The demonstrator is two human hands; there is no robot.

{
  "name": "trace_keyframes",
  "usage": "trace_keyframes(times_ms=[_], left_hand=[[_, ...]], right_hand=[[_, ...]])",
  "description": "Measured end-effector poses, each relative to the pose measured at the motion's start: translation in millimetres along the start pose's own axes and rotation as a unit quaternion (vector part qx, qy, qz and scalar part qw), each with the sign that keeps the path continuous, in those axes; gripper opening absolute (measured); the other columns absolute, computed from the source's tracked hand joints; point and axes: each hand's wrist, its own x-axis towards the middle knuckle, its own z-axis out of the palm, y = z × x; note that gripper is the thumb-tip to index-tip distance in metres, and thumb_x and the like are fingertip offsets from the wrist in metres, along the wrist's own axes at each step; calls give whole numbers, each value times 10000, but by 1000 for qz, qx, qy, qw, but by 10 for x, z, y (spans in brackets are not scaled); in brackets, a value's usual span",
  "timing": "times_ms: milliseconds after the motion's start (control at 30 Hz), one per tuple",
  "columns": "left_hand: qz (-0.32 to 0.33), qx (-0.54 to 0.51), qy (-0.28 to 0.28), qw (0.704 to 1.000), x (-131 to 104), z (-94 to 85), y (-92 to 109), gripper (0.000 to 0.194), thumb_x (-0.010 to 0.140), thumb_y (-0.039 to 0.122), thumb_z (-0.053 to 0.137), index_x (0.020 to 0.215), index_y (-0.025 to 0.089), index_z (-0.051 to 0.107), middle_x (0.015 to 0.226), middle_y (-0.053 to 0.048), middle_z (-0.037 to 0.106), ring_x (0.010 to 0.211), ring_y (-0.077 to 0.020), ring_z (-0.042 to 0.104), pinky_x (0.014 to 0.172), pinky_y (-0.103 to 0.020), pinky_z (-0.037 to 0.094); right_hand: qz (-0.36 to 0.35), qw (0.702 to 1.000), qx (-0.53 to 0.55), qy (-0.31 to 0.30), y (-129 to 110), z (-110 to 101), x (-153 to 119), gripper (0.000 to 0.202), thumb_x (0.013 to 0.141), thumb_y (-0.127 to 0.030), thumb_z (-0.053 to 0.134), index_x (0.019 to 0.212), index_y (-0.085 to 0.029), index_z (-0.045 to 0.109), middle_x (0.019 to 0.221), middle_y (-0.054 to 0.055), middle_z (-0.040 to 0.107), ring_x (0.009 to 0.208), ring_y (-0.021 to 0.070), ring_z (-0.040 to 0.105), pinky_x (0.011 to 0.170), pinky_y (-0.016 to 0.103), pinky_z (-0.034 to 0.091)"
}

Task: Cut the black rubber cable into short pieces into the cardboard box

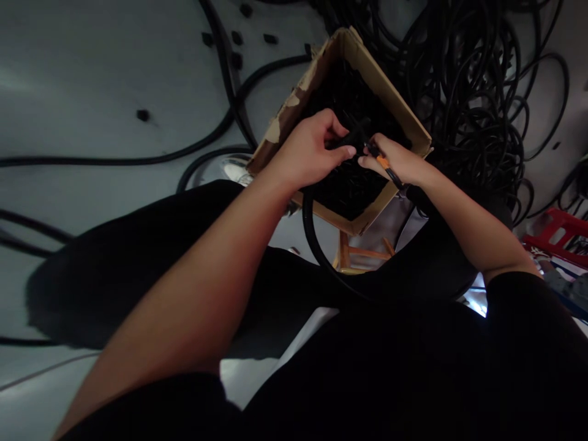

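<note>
My left hand (312, 150) and my right hand (395, 162) meet over an open cardboard box (416, 122) filled with small black parts. The left hand pinches a small black piece at the end of a thick black cable (310, 236) that loops down toward my lap. The right hand grips a thin tool with an orange band (383, 162), its tip touching the piece in the left hand. Both hands hover just above the dark contents of the box.
A big tangle of black cables (478, 79) lies on the pale floor behind the box. More cables (138, 160) snake across the left floor, with several small black bits (143, 114) scattered. A red crate (558, 236) sits at right, a wooden stool (362, 254) under the box.
</note>
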Motion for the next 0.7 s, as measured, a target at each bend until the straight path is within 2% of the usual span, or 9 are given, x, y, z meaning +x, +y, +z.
trace_keyframes(times_ms=[67,200,300,367,500,600,700], left_hand=[[1,-12,9,1000,8,-20,-7,319,858,373,922,991,294,644,1071,-65,856,1017,-319,786,1027,-556,644],[-41,-69,-6,997,38,-55,-84,372,928,537,936,1061,323,663,981,-10,849,1090,-332,773,1057,-538,601],[-31,-65,-12,997,49,-57,-156,398,988,600,928,1079,320,660,888,6,799,1033,-302,725,1058,-494,566],[-10,-39,-15,999,41,-45,-179,349,1031,559,910,1074,310,669,856,17,767,977,-274,680,1046,-454,533],[18,-31,-45,998,13,-21,-162,249,1088,478,881,1093,300,706,848,40,745,999,-249,630,1012,-388,488],[19,-26,-63,998,6,-57,-125,193,1136,436,840,1126,291,714,843,55,723,933,-226,588,935,-367,474],[6,5,-68,998,-4,-145,-67,127,1197,372,743,1127,282,687,852,59,710,814,-200,523,820,-356,436]], right_hand=[[10,1000,-8,13,-37,-16,5,554,1006,-725,881,1074,-276,564,981,41,646,1009,281,627,956,439,607],[33,999,-20,34,-133,-64,-8,588,983,-734,903,970,-280,530,896,23,584,926,259,615,849,409,591],[43,998,-28,18,-144,-104,-33,579,989,-701,917,925,-275,531,869,20,578,891,247,615,816,406,579],[39,998,-39,0,-115,-132,-43,567,973,-675,944,936,-268,551,886,22,601,906,248,624,840,413,584],[6,998,-65,-15,-54,-185,-42,564,932,-658,972,1038,-254,593,991,36,669,992,262,647,934,422,590],[-5,996,-90,0,-65,-226,-45,572,954,-709,930,1055,-252,601,1014,42,672,1023,277,649,953,426,582],[-8,993,-120,11,-86,-276,-61,609,959,-771,913,991,-253,596,955,38,637,1008,282,632,933,423,567]])
